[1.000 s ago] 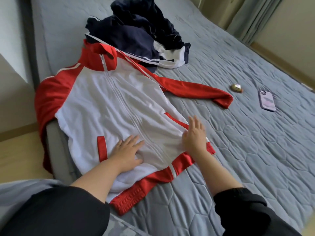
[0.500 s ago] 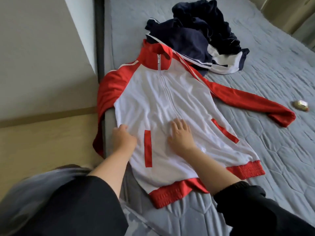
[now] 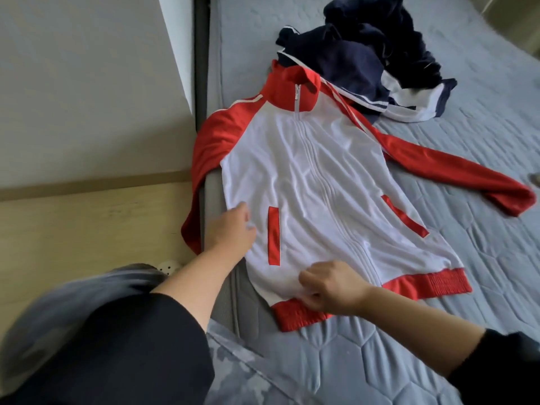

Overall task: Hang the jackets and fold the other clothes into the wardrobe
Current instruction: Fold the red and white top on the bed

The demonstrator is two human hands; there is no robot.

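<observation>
Grey quilted bed point(image 3: 438, 317) beside a pale wall point(image 3: 87, 83) and a wood-look floor point(image 3: 87, 229) served as the work area. Red-and-white jacket point(image 3: 277, 171) lay front-up on the bed, zip point(image 3: 323, 185) closed, collar away from the person, hem band point(image 3: 423, 285) nearest. One sleeve point(image 3: 453, 173) stretched flat across the bed. The other sleeve point(image 3: 201, 171) drooped over the bed's edge toward the floor, since the jacket lay close to that edge. Heap of navy clothes point(image 3: 365, 54) sat just beyond the collar, touching it, unsorted.

Left hand point(image 3: 230, 229) rested at the jacket's side seam by the bed edge, fingers bent down onto the white cloth. Fingertips were hidden, so could not tell whether they gripped it. Right hand point(image 3: 330, 287) was just above the hem band, fingers point(image 3: 306, 283) curled and pinching a fold of white cloth.

Judgement: jacket was spread flat to square it up before hanging. Both hands were at the lower corner near the edge, probably to tug out wrinkles or draw the body further onto the bed. Hanging not yet done; no hanger or wardrobe in view. Risk: the cloth looked thin and smooth, and with one sleeve overhanging it could slide off the edge if pulled that way.
</observation>
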